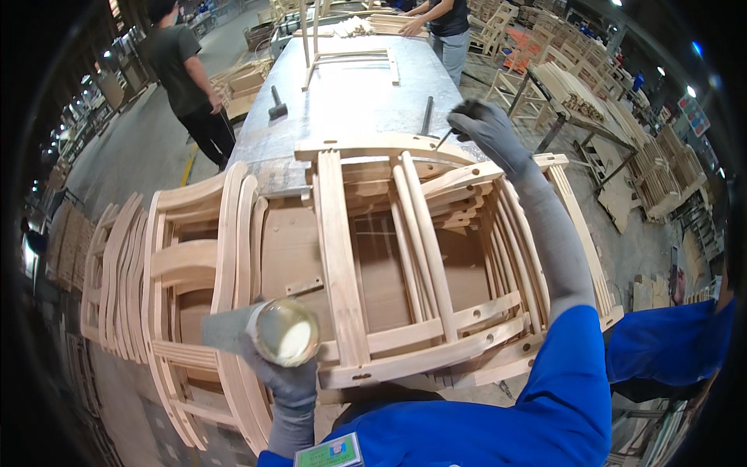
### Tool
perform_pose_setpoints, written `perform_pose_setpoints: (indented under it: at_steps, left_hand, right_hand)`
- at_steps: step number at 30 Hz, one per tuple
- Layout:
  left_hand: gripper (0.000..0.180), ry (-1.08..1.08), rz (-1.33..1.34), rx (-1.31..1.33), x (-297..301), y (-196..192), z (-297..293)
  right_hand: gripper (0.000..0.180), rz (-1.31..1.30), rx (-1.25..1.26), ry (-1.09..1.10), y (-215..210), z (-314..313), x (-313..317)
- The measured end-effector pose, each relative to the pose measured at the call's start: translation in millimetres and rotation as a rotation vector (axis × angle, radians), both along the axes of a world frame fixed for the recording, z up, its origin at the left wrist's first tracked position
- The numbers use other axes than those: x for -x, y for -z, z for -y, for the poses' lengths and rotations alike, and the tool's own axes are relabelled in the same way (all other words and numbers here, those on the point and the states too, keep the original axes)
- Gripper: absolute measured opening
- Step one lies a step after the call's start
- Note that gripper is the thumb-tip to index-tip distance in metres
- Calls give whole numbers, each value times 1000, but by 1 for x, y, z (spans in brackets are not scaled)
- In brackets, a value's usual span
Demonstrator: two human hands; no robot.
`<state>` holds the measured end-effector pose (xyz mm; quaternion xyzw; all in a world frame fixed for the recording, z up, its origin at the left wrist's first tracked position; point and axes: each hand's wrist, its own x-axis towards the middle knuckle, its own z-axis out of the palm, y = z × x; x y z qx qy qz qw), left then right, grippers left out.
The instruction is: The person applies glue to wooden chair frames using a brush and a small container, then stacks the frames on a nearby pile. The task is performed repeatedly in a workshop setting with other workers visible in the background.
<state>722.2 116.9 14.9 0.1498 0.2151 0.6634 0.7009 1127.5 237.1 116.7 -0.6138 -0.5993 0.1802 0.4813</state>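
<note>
I hold left hand point(284, 373) clasped round glue can point(285, 332), mouth up, near stack front | right hand point(486, 128) pinching thin brush point(444, 138) at top chair frame's point(389, 257) far rail, reaching joint.

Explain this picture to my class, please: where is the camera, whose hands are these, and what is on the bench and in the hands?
The camera sits on a worker's head and looks down, so its wide lens bends straight edges. The two grey-gloved hands and blue sleeves are that worker's own. The left hand holds a small open tin with pale stuff inside. The right hand reaches forward with a thin brush at the top of a wooden chair frame, which lies on a stack of similar frames. Beyond is a long metal bench with a mallet and more wooden parts. Two other people stand at the far end.
</note>
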Motion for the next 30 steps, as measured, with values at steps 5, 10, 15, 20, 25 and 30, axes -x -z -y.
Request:
perform_pose_setpoints:
  at_steps: [5, 10, 15, 20, 25, 30]
  left_hand:
    - [56, -75, -85, -40, 5, -9, 0]
    - [57, -177, -224, -65, 9, -8, 5]
    - [55, -194, -301, -65, 3, -10, 4]
    - [51, -239, -478, -80, -3, -16, 0]
    - [49, -213, -353, -85, 4, -11, 0]
    - [52, -249, -288, -41, 0, -9, -2]
  right_hand:
    - [29, 204, 191, 123, 30, -79, -58]
    - [31, 307, 204, 145, 54, -109, -71]
    - [21, 214, 125, 131, 77, -117, -78]
    - [31, 166, 73, 141, 81, -109, -83]
    - [25, -86, 129, 62, 81, -97, -78]
    - [26, -7, 58, 82, 83, -90, -87]
